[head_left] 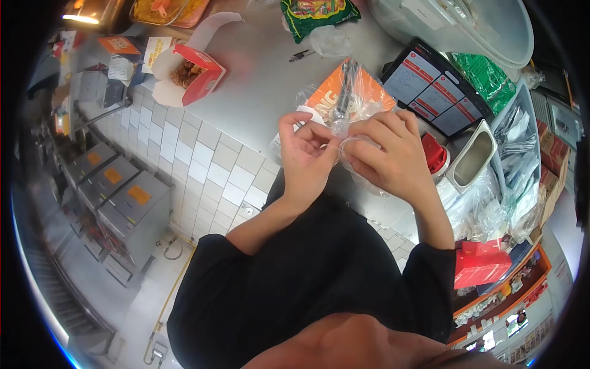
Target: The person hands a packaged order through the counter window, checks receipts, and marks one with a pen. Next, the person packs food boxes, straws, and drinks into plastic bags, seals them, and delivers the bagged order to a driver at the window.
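A clear plastic bag [367, 111] surrounds an orange box [326, 90] with white lettering on the steel counter in front of me. My left hand [305, 157] pinches the bag's gathered top from the left, its other fingers curled. From the right, my right hand [388, 150] grips the same gathered plastic, fingers bent round it. Both hands meet over the near side of the box. A long dark item lies along the top of the box under the plastic; its kind is unclear. Whether the plastic is knotted is hidden by my fingers.
An open red-and-white food carton [190, 75] stands at the counter's left edge. A tablet [435, 87] shows order tiles to the right, near a metal container [472, 157] and a red item [434, 154]. Behind are a green bag [316, 15], a pen [301, 55] and a plastic tub [455, 27].
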A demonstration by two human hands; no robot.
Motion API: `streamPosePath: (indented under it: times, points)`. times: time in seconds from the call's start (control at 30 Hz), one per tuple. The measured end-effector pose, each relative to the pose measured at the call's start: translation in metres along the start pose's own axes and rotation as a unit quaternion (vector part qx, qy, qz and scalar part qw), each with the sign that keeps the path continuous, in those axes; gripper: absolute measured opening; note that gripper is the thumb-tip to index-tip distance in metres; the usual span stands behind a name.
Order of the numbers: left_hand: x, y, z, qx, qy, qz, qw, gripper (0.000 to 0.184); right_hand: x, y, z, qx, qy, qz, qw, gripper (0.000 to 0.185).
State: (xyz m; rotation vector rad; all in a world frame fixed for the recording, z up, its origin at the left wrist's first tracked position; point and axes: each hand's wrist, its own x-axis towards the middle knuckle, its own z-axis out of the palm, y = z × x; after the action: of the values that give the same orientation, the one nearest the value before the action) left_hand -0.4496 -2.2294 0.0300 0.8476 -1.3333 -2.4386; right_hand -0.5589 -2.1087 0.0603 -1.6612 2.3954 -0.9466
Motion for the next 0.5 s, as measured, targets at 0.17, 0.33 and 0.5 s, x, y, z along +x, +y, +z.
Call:
streamPosePath:
  times: [0.17,0.33,0.5]
  points:
    - [-0.004,-0.009,0.006,0.045,0.037,0.135,0.989,0.043,-0.012,0.003,0.015,0.131,-0.004,0.091,0.987,0.015]
    - [0.004,-0.014,0.005,0.135,-0.039,0.269,0.953,0.048,-0.012,0.001,0.009,0.251,0.039,0.167,0.953,0.010]
    - [0.012,-0.012,0.007,0.139,-0.069,0.257,0.954,0.052,-0.013,0.000,0.009,0.295,0.067,0.209,0.930,0.009]
